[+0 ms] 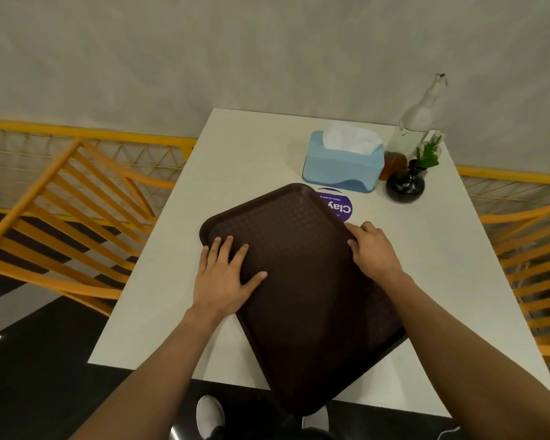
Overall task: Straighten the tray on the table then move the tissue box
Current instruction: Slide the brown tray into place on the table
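A dark brown tray (302,281) lies skewed on the white table (251,154), its near corner hanging over the front edge. My left hand (226,274) rests flat on the tray's left edge, fingers spread. My right hand (373,249) curls over the tray's right rim near the far corner. A light blue tissue box (342,166) with white tissue sticking out stands behind the tray, at the table's far right, apart from both hands.
A purple round sticker (338,206) shows partly under the tray's far corner. Right of the tissue box stand a clear glass bottle (418,119), an amber jar (392,165) and a black vase (405,184) with a green sprig. Orange slatted chairs (64,217) flank the table.
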`<action>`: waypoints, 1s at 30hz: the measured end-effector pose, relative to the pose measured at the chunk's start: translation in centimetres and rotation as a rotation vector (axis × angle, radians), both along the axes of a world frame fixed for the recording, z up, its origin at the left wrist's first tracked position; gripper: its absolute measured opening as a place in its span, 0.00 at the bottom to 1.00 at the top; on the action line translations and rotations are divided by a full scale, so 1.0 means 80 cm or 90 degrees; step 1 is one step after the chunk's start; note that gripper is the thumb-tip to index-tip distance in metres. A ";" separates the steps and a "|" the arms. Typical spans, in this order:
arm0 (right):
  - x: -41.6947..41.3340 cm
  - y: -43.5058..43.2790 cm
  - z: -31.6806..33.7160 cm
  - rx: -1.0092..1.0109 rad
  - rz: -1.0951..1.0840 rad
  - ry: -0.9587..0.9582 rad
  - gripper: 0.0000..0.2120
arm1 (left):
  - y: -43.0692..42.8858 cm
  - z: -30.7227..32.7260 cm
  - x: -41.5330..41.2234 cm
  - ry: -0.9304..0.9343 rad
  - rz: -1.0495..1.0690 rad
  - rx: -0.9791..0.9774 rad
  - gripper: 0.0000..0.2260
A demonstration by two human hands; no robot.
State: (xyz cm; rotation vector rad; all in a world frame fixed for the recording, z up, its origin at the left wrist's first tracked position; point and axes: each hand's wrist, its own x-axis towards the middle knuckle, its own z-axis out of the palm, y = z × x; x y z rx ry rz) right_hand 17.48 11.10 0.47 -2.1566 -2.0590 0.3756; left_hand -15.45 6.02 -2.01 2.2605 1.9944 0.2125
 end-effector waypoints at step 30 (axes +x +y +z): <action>-0.143 -0.004 -0.031 0.018 -0.031 0.031 0.27 | 0.070 -0.020 -0.152 -0.100 0.003 -0.026 0.39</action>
